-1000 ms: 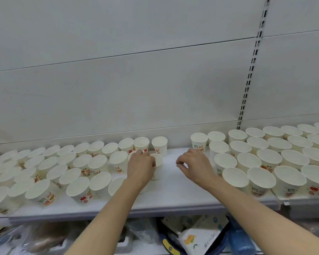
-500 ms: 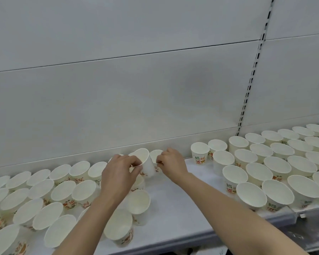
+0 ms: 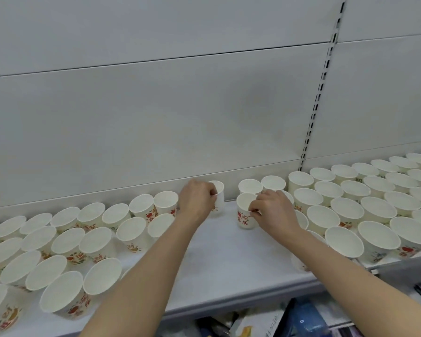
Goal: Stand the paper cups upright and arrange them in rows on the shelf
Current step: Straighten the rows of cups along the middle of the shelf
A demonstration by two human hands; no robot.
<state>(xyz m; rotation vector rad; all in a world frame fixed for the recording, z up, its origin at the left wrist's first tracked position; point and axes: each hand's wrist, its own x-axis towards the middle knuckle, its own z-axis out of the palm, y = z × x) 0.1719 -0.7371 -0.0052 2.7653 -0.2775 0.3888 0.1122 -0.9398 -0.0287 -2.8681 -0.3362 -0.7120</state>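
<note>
Against the back wall [image 3: 204, 117], the left hand [image 3: 197, 203] pinched one upright cup [image 3: 218, 198] by its rim; the right hand [image 3: 272, 210] pinched another cup [image 3: 244, 215] nearer the shelf [image 3: 229, 263] middle. Squeezing could dent either; a knuckle might topple neighbours.

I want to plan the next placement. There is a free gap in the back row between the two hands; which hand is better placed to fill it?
Probably the left hand: the cup it grips already stands against the back wall beside the gap.
</note>
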